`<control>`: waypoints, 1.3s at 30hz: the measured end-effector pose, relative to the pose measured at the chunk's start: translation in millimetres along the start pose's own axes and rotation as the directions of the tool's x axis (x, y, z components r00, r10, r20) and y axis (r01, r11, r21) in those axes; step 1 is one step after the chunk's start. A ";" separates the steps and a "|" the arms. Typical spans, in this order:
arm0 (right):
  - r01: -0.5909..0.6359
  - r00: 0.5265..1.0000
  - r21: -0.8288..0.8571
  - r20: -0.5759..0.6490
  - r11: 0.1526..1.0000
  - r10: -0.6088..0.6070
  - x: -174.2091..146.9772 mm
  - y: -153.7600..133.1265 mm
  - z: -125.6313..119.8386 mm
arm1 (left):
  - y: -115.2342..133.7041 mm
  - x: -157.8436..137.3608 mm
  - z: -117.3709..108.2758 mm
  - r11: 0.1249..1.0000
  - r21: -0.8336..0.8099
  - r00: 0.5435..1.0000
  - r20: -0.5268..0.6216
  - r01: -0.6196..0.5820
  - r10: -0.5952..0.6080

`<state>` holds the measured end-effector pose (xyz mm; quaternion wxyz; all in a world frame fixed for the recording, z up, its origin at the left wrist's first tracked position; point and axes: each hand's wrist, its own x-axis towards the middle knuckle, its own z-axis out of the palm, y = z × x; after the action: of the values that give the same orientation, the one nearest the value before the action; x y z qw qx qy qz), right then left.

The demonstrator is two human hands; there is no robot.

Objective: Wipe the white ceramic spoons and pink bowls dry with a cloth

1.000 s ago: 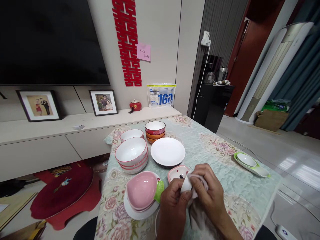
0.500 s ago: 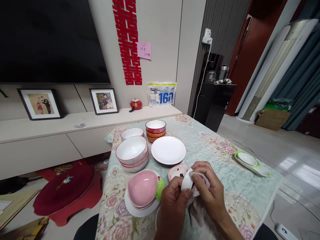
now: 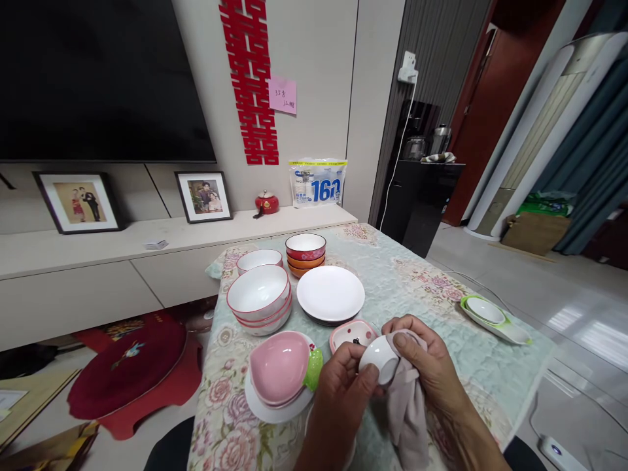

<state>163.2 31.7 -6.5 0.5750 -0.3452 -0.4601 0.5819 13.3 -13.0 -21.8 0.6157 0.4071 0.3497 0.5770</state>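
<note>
Head view, lower centre: a small white bowl (image 3: 375, 356) has swung round in the past half second, from nearly edge-on to showing more of its pale surface. The left hand (image 3: 344, 384) pinches its rim, thumb and fingers closed; the right hand (image 3: 426, 353) grips a cloth (image 3: 408, 407), fingers closed over it against the bowl's far edge. More cloth now hangs below the right hand, suggesting the wiping has shifted to a fresh part. Just beyond, at centre, a dotted dish (image 3: 342, 335) sits unmoved on the table.
</note>
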 end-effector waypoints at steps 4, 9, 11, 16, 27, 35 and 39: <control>0.111 0.994 -0.215 0.016 0.970 -0.110 -2.1 4.0 0.3 | -3.5 -0.4 -1.7 0.992 0.117 0.999 0.013 -0.041 0.040; 0.415 0.910 -0.530 0.233 0.739 -0.343 -9.3 0.9 16.5 | 2.3 -0.5 1.7 0.981 0.173 0.994 -0.055 -0.082 0.093; 0.452 0.892 -0.549 0.270 0.703 -0.363 -9.6 0.6 19.4 | 3.2 -0.6 1.9 0.976 0.193 0.991 -0.067 -0.098 0.113; 0.234 0.968 -0.403 0.011 0.885 -0.252 -2.5 10.6 12.6 | -3.2 -1.0 -0.4 0.979 0.183 0.991 -0.076 -0.091 0.107; 0.390 0.914 -0.558 0.135 0.732 -0.384 -7.9 8.6 22.4 | -0.3 -0.3 0.6 0.971 0.213 0.984 -0.115 -0.111 0.138; 0.180 0.948 -0.475 -0.151 0.861 -0.281 0.5 16.2 13.0 | -1.7 -1.0 -1.8 0.991 0.117 0.993 -0.091 -0.065 0.076; 0.367 0.903 -0.598 0.044 0.713 -0.428 -8.6 9.5 22.0 | -0.7 0.9 -0.6 0.986 0.138 0.988 -0.108 -0.093 0.108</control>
<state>140.2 21.0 -9.1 0.5710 -0.4279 -0.6531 0.2537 13.1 -12.0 -22.6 0.5361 0.4303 0.4014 0.6053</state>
